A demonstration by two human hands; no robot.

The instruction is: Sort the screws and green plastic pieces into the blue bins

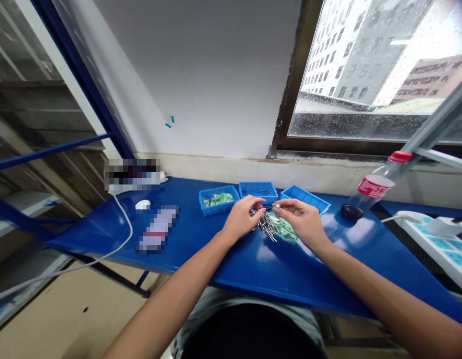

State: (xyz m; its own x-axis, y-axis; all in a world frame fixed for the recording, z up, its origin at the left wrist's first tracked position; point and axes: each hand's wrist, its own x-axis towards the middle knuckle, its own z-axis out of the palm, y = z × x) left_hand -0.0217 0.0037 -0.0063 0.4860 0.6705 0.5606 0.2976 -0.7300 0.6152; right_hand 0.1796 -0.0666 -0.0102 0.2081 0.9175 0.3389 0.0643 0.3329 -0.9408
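My left hand [243, 217] is curled at the left side of a pile of thin metal rods [267, 228], thumb and fingers drawn together; what they grip is hard to make out. My right hand [301, 219] pinches a small pale round piece [278, 205] between thumb and fingertips, just above the pile. A thin dark line, perhaps a rod, runs between the two hands. Under and beside my right hand lie green-and-white small packets [285, 229], touching the rods.
Behind my hands stand a blue tray with green packets [204, 205], a blue tray holding a few thin rods [249, 197] and another blue tray [314, 200]. An upturned bottle [373, 187] and power strip [440, 239] are right. A cable [130, 224] hangs off the blue table [201, 249].
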